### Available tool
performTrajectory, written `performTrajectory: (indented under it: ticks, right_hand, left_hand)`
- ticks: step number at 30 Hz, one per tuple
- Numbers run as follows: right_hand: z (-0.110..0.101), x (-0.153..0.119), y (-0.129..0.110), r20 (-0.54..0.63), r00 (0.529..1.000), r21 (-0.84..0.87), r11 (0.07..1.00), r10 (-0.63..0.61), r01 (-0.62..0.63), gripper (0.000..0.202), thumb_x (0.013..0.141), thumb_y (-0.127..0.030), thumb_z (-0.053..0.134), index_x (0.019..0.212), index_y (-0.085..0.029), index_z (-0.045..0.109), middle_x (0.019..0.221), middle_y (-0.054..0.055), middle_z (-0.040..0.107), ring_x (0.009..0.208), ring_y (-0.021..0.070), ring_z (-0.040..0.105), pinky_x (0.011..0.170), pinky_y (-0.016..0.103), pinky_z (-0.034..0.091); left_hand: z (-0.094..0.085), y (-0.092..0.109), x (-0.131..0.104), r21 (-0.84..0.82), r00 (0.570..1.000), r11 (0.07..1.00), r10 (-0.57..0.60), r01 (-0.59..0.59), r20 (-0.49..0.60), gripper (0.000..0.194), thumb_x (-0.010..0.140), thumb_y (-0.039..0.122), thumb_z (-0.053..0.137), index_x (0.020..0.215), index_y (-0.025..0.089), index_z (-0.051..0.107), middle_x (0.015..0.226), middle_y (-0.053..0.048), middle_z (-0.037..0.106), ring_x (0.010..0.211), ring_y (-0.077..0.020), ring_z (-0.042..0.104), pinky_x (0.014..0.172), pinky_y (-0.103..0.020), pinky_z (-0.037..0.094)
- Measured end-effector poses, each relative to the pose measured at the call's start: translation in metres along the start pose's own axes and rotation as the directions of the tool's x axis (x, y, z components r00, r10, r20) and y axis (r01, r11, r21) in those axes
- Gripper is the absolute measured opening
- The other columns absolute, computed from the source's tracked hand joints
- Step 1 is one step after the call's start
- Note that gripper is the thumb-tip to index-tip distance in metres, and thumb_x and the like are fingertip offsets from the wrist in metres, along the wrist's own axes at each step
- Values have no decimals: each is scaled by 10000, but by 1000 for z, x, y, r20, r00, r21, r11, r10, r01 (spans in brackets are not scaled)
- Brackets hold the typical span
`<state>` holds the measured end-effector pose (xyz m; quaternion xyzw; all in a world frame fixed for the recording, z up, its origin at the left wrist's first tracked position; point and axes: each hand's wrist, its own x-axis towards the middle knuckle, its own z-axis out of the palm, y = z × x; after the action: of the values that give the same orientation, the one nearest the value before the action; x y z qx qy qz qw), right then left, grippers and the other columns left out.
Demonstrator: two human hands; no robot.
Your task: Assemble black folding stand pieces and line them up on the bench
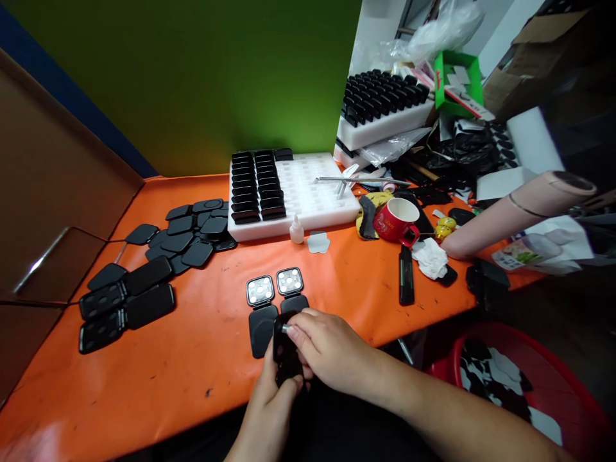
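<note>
fingers of the left hand [274, 398] clamp a black case [283, 348] at the edge of the orange table [356, 289] — the right hand [330, 350] pinches a silvery piece [285, 328] over it, beside two open cases [260, 292].

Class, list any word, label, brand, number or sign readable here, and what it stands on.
No text is legible.
Red mug: gold marks, too blurred.
Green box: red mark, too small.
Labelled packaging, far right: print too blurred.
Black case in the left hand: no lettering visible.
</note>
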<state>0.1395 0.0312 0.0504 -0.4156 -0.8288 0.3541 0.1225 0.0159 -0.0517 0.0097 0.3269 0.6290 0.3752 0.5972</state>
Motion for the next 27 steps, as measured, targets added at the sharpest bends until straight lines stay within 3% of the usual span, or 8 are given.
performTrajectory:
  ticks: [4,9,14,23,27]
  right_hand:
    - [2,-1,0,-20,1000,-84,996,-1,0,257,926,-255,300,844,-183,532,821,18,577,741,125,535,659,236,382]
    - [-2,-3,1,-13,1000,-128,992,1,-3,256,924,-251,307,865,-182,545,840,23,571,754,131,537,654,244,380]
    - [-4,-4,3,-6,1000,-40,999,-2,2,244,918,-233,324,876,-176,557,857,27,570,770,125,535,677,235,389]
    - [-4,-6,-1,-7,999,79,996,40,-40,186,869,-298,439,812,-181,572,811,10,579,720,116,522,627,223,374]
    - [0,-6,0,-61,995,255,965,80,-62,197,835,-312,493,705,-179,560,756,-8,573,701,108,516,610,216,372]
  left_hand:
    - [-4,0,4,279,990,950,143,-140,11,612,810,154,388,1384,233,190,1370,-60,400,1237,-201,379,1002,-353,327]
    - [-8,-2,2,497,984,849,170,-178,61,645,827,144,353,1404,244,81,1385,-94,365,1199,-215,429,976,-398,339]
    - [-8,0,-1,508,985,845,157,-168,64,658,828,148,351,1406,237,49,1289,-113,478,1071,-216,539,907,-389,397]
    - [-7,-7,-3,488,980,850,190,-196,62,625,823,158,371,1400,219,138,1422,-96,308,1278,-220,317,1033,-409,262]
    - [-4,-6,-4,456,981,868,182,-195,73,592,818,155,374,1384,199,208,1390,-107,358,1294,-220,283,1057,-415,214]
